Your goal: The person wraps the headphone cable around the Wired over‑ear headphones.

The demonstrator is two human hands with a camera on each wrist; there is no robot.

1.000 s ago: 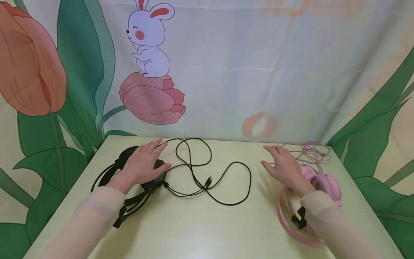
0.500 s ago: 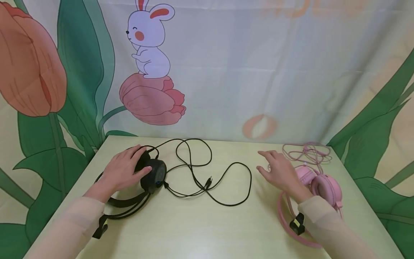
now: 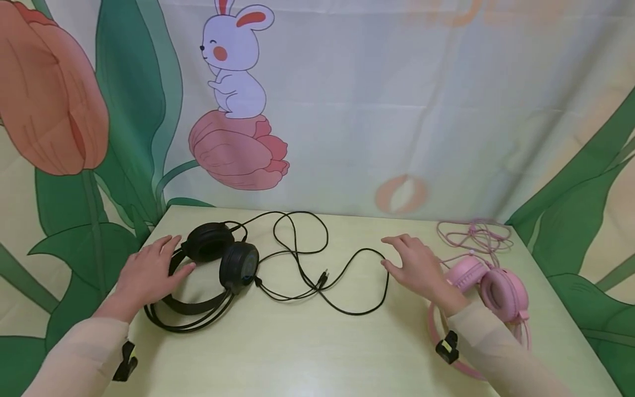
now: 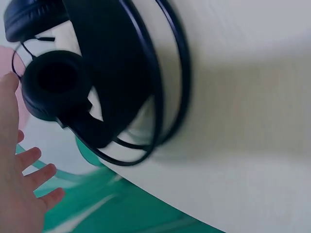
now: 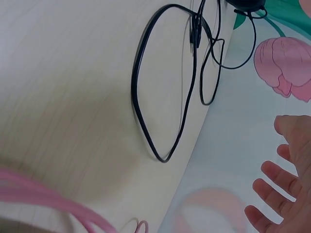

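Black over-ear headphones (image 3: 240,266) lie on the left part of the table, their headband toward the near left. My left hand (image 3: 151,270) hovers over that headband with fingers spread and holds nothing; in the left wrist view the hand (image 4: 22,179) is beside the ear cups. On the right lie pink headphones (image 3: 505,295), partly hidden behind my right forearm. My right hand (image 3: 415,264) is held above the table between the pink ear cups and the black cable (image 3: 354,314), fingers loosely extended around nothing. In the right wrist view the same hand (image 5: 286,184) appears with parted fingers.
The black cable's plug end (image 3: 322,278) lies mid-table among loose loops. A tangled pink cable (image 3: 478,234) sits at the back right. Behind the pale table (image 3: 297,358) hangs a printed curtain (image 3: 337,110) with a rabbit and tulips.
My left hand has moved left and nearer, off the black ear cups and over toward the headband. My right hand has drifted slightly left and down. Both headphones stay in place.
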